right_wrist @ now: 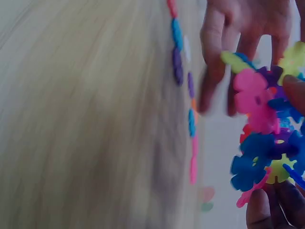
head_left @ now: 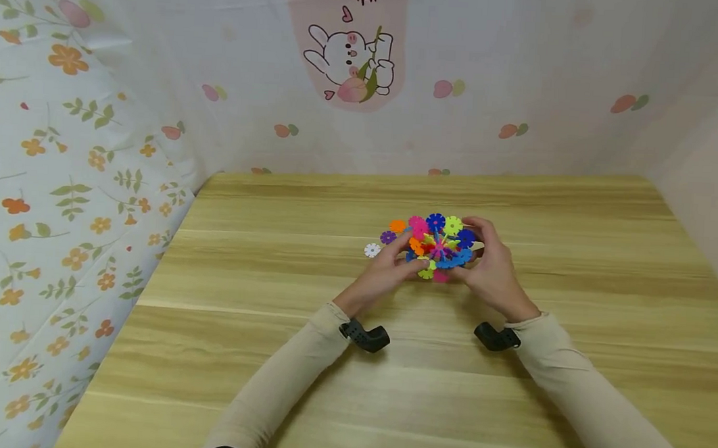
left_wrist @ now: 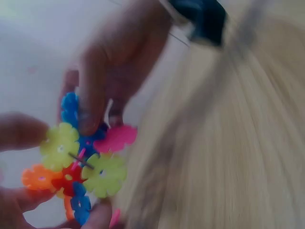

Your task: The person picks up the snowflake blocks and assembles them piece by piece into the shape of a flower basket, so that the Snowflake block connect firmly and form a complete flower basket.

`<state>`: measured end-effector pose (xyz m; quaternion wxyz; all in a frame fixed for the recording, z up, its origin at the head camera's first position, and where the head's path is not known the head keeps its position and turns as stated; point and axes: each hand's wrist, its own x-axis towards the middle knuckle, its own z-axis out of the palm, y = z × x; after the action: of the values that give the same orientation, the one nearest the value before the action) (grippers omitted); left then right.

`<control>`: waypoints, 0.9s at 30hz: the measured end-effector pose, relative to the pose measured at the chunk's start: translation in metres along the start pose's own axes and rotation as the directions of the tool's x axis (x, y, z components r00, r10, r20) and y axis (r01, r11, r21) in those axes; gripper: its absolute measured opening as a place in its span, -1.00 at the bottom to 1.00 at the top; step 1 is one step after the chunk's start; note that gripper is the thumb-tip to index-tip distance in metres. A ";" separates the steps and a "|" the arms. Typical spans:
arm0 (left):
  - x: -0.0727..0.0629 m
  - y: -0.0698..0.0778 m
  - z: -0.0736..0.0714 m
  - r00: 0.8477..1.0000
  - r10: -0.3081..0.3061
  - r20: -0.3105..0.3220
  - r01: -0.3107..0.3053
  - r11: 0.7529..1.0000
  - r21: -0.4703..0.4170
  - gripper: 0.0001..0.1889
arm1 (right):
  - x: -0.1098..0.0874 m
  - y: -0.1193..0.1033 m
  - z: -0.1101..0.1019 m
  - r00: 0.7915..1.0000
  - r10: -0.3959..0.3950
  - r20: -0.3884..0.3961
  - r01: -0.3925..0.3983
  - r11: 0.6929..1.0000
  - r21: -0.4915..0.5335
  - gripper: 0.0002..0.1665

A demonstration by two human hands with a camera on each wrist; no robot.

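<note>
Between both hands is a ball-like cluster of interlocking plastic snowflake discs in pink, blue, yellow-green, orange and red. My left hand holds its left side, with the thumb by a yellow-green disc and the fingers behind. On the right side my right hand grips it, thumb low and fingers curled round the back. In the left wrist view, yellow-green discs face the camera and the right hand reaches in from above. A pink disc and a blue disc show in the right wrist view.
Loose discs lie on the wooden table left of the cluster, among them a white disc, a purple disc and an orange disc. A patterned cloth hangs behind the table's far edge. Each wrist wears a black device.
</note>
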<state>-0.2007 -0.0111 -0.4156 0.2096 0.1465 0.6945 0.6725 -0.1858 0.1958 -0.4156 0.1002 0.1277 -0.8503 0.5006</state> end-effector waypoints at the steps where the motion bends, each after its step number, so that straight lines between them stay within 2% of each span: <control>1: 0.001 0.000 0.001 1.000 -0.015 0.009 0.015 0.995 0.098 -0.27 | -0.001 0.002 -0.002 1.000 -0.001 0.004 0.001 1.000 -0.016 0.01; 3: 0.004 -0.003 0.001 1.000 -0.003 0.022 -0.004 0.954 0.301 -0.23 | -0.003 0.004 -0.006 1.000 0.012 0.018 -0.011 0.999 -0.034 0.01; 5: 0.007 -0.003 0.002 0.998 0.052 0.047 -0.067 0.896 0.439 -0.23 | -0.004 0.007 -0.011 0.999 0.035 0.033 -0.033 0.998 -0.051 0.03; 7: 0.012 -0.002 0.004 0.994 0.082 0.074 -0.109 0.847 0.521 -0.21 | -0.004 0.010 -0.017 0.997 0.049 0.057 -0.045 0.996 -0.075 0.03; 9: 0.019 -0.002 0.007 0.991 0.091 0.096 -0.129 0.818 0.560 -0.20 | -0.001 0.014 -0.024 0.995 0.056 0.088 -0.045 0.992 -0.114 0.02; 11: 0.028 -0.003 0.010 0.992 0.073 0.104 -0.120 0.810 0.574 -0.19 | 0.002 0.020 -0.031 0.991 0.055 0.122 -0.036 0.987 -0.155 0.01; 15: 0.049 -0.004 0.019 0.994 0.028 0.104 -0.082 0.824 0.561 -0.17 | 0.012 0.033 -0.044 0.983 0.057 0.175 -0.013 0.970 -0.243 -0.01; 20: 0.073 -0.003 0.030 0.994 0.033 0.104 -0.082 0.848 0.523 -0.19 | 0.025 0.047 -0.059 0.964 0.154 0.217 -0.083 0.949 -0.305 0.00; 22: 0.081 -0.001 0.034 0.994 0.034 0.101 -0.082 0.851 0.519 -0.18 | 0.029 0.051 -0.064 0.952 0.185 0.245 -0.092 0.933 -0.348 -0.01; 25: 0.091 0.002 0.037 0.993 0.053 0.102 -0.101 0.822 0.560 -0.15 | 0.036 0.054 -0.069 0.926 0.203 0.318 -0.052 0.904 -0.425 0.05; 27: 0.095 0.004 0.036 0.993 0.059 0.103 -0.109 0.790 0.603 -0.15 | 0.040 0.055 -0.070 0.908 0.202 0.366 -0.003 0.879 -0.476 0.11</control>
<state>-0.2655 0.0668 -0.4212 0.1488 0.2632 0.8575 0.4163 -0.2377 0.2776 -0.4155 -0.0777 0.1545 -0.9529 0.2491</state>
